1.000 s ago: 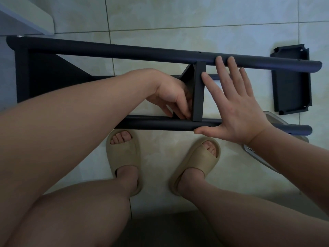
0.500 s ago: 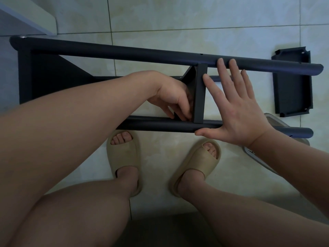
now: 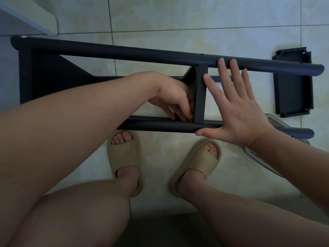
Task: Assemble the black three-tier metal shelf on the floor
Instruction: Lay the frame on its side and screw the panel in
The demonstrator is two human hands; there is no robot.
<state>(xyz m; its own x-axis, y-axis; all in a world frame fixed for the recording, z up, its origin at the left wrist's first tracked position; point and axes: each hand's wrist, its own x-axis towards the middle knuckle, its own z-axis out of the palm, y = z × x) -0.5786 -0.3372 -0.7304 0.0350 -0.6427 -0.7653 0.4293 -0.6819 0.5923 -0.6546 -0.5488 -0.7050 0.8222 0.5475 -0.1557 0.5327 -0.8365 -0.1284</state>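
The black shelf frame lies on its side on the tiled floor, with a far pole (image 3: 124, 53) and a near pole (image 3: 160, 124) running left to right. A middle shelf panel (image 3: 200, 93) stands edge-on between them, and an end shelf (image 3: 25, 75) joins the poles at the left. My left hand (image 3: 173, 98) reaches in left of the middle panel, its curled fingers pinching at the panel's lower corner by the near pole. My right hand (image 3: 235, 106) is flat with spread fingers, pressing against the panel's right side and both poles.
A loose black shelf panel (image 3: 293, 93) lies flat on the floor at the right, past the pole ends. A grey-rimmed object (image 3: 277, 125) sits under my right forearm. My feet in beige slippers (image 3: 124, 163) stand just in front of the near pole. A white furniture edge (image 3: 35, 16) is top left.
Both hands keep their places on the middle panel. The view has shifted very slightly; nothing else has moved.
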